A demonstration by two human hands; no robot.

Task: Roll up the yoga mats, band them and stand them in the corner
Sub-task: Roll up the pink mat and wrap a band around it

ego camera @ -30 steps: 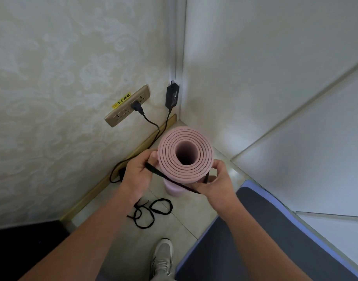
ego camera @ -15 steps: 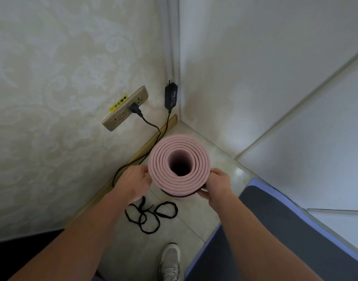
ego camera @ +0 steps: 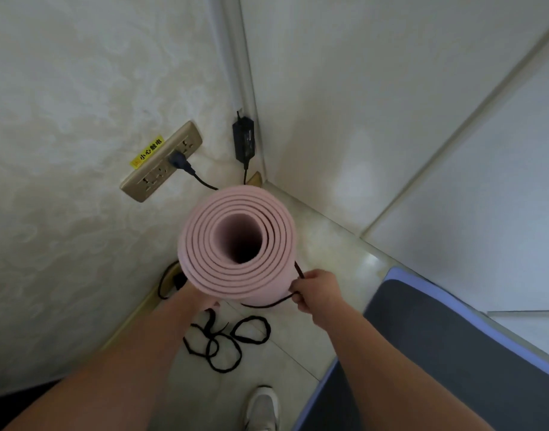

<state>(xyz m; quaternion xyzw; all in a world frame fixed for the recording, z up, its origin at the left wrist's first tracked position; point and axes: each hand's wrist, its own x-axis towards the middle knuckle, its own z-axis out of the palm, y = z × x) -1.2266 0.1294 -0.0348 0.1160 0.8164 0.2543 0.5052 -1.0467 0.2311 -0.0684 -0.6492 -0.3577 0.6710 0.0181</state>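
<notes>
A rolled pink yoga mat (ego camera: 235, 237) stands on end in front of the room corner, its spiral top facing me. A black band (ego camera: 268, 304) loops around the roll below the top rim. My right hand (ego camera: 315, 290) pinches that band at the roll's right side. My left hand (ego camera: 201, 298) is mostly hidden beneath the roll's left edge, pressed against it. Several more black bands (ego camera: 228, 340) lie tangled on the floor tiles just below the roll. A dark grey mat with a blue edge (ego camera: 438, 353) lies flat at the lower right.
A wall socket (ego camera: 161, 161) with a plug and a black power adapter (ego camera: 244, 140) sit on the left wall by the corner, their cable (ego camera: 166, 281) trailing along the skirting. My white shoe (ego camera: 262, 409) is at the bottom edge.
The band has slid down from the top rim onto the roll's body. My right hand now pulls it out at the right side, and my left hand has dropped under the roll's edge.
</notes>
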